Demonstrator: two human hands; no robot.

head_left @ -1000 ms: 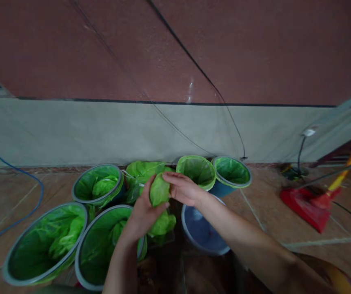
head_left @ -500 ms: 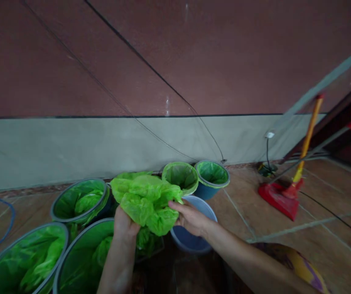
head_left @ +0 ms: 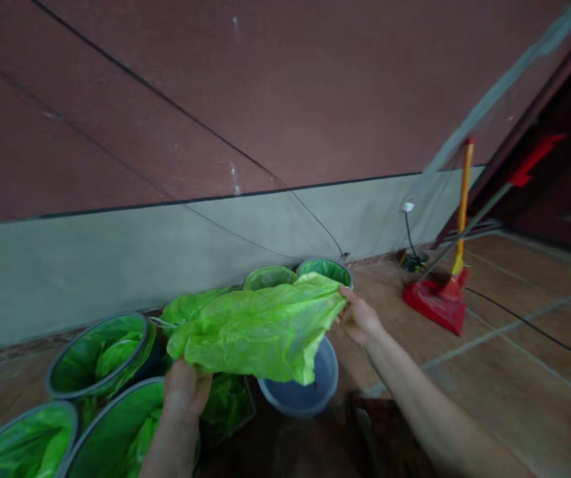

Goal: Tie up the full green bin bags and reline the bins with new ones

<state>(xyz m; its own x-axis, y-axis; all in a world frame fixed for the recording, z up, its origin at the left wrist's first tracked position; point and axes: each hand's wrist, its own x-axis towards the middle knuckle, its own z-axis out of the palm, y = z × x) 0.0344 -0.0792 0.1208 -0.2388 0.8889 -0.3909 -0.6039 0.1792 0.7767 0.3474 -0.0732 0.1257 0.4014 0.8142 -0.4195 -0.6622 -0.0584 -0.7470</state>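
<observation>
I have both forearms stretched forward and down, the left coming up from the bottom of my view, the right crossing in at a slant from the lower right corner. My left hand (head_left: pixel 184 393) sits low, just under the left end of the green bag (head_left: pixel 260 335); its fingers grasp that end, though the film hides most of their tips. My right hand (head_left: pixel 360 318) is higher and farther out, with its fingers pinching the bag's upper right corner. Between them the bag hangs spread and wrinkled in mid-air, its lower right edge drooping over the grey-blue bucket (head_left: pixel 295 396), the one whose bare inside I can see.

To the left, the rear bucket (head_left: pixel 60 394) has a green liner with a crumpled green bundle in it. In front of it, the corner bucket (head_left: pixel 75 425) and the middle bucket (head_left: pixel 101 413) are lined the same way, each with bunched green film inside; both are cut off by the bottom of my view. Right of the left forearm, crumpled green film (head_left: pixel 223 401) lies in a dark, low container, partly in shadow. Against the wall, behind the bag, stand a pale-green-lined bucket (head_left: pixel 268 276) and a grey-rimmed bucket (head_left: pixel 325 268), both partly covered by it.
</observation>
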